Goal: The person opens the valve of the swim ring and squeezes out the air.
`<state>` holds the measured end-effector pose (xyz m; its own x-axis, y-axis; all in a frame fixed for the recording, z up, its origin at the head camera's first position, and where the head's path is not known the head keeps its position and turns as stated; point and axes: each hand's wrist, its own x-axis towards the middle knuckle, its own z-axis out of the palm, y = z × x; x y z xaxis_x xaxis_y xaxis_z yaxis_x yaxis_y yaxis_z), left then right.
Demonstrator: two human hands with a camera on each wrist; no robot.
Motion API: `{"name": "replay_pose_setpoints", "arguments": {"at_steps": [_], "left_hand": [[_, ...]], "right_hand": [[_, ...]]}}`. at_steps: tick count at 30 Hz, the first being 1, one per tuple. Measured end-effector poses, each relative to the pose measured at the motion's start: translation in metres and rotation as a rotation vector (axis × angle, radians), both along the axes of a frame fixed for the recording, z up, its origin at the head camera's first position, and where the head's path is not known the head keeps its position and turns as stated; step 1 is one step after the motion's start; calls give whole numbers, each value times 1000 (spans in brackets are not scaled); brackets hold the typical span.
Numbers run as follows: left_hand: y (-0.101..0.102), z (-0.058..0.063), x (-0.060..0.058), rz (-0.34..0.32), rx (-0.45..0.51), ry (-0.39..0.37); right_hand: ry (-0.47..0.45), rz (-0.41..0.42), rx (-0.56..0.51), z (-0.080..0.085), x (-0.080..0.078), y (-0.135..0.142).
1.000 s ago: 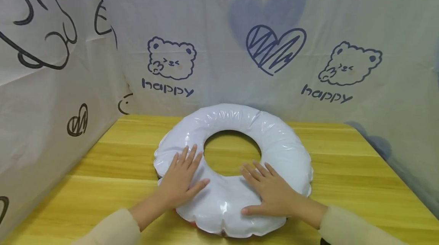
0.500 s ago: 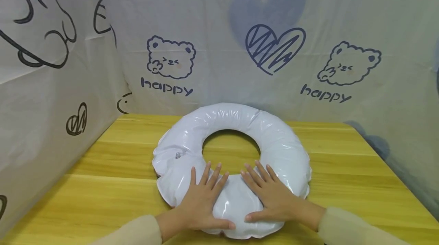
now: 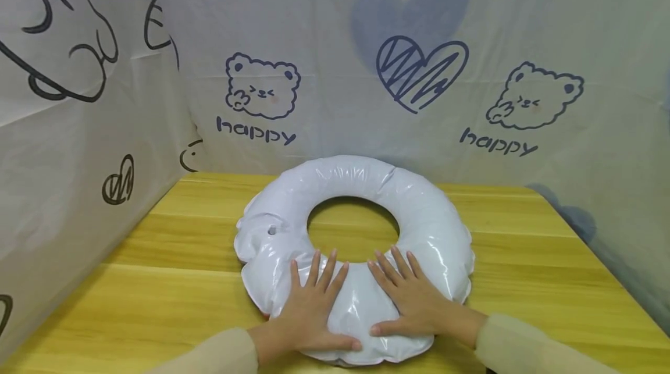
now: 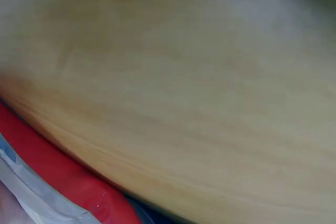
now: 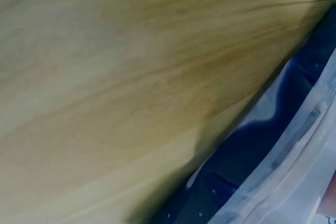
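Observation:
A white inflatable swim ring (image 3: 434, 223) lies flat on the wooden table, puffed up, with creases around its hole. My left hand (image 3: 312, 310) rests spread on its near left part, fingers straight toward the hole and thumb pointing right. On the near right part lies my right hand (image 3: 413, 298), palm down, fingers straight and thumb toward the left thumb. A small clear valve (image 3: 271, 230) shows on the ring's left side. In the left wrist view the ring's underside (image 4: 63, 177) is red; in the right wrist view the underside (image 5: 252, 145) is dark blue and white.
The yellow wood-grain table (image 3: 534, 269) extends around the ring. A pale cloth (image 3: 335, 25) printed with bears, hearts and "happy" hangs behind it, and another printed cloth (image 3: 141, 106) hangs along the left side.
My left hand has moved right and nearer, from the ring's left side to beside the right hand, uncovering the valve. The right hand has stayed nearly in place.

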<state>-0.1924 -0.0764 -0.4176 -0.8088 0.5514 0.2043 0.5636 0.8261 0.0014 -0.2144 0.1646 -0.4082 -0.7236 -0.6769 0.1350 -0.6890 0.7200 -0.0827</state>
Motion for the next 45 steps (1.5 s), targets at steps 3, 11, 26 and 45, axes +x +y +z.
{"name": "replay_pose_setpoints", "arguments": {"at_steps": [3, 11, 26, 45], "left_hand": [[1, -1, 0, 5, -17, -27], [3, 0, -1, 13, -70, -75], [9, 4, -3, 50, -191, -102], [13, 16, -4, 58, -309, -94]], "right_hand": [[-6, -4, 3, -2, -1, 0], [27, 5, 43, -4, -3, -2], [-34, 26, 110, 5, -5, -8], [-100, -1, 166, 8, -9, -14]]}}
